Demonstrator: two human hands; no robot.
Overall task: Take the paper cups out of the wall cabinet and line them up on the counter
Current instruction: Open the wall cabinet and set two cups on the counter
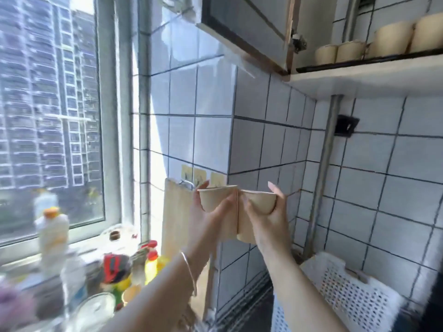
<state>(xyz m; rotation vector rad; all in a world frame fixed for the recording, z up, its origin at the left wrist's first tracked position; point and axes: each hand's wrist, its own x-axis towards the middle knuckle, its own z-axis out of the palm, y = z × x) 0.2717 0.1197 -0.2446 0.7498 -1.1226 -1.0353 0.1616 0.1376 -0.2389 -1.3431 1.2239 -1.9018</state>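
Note:
My left hand (211, 212) grips a tan paper cup (215, 196) by its side, mouth up. Right beside it, my right hand (268, 216) holds a second paper cup (260, 200); the two cups touch in mid-air in front of the tiled wall. Up at the top right the wall cabinet (359, 75) stands with its door (244, 32) swung open. Several more paper cups (347, 51) sit upside down in a row on its shelf. The counter itself is hidden below the frame.
A wooden cutting board (175, 219) hangs on the wall behind my left hand. Bottles and jars (52, 231) crowd the window sill at lower left. A white perforated basket (347, 291) sits at lower right. A grey pipe (323, 176) runs down the corner.

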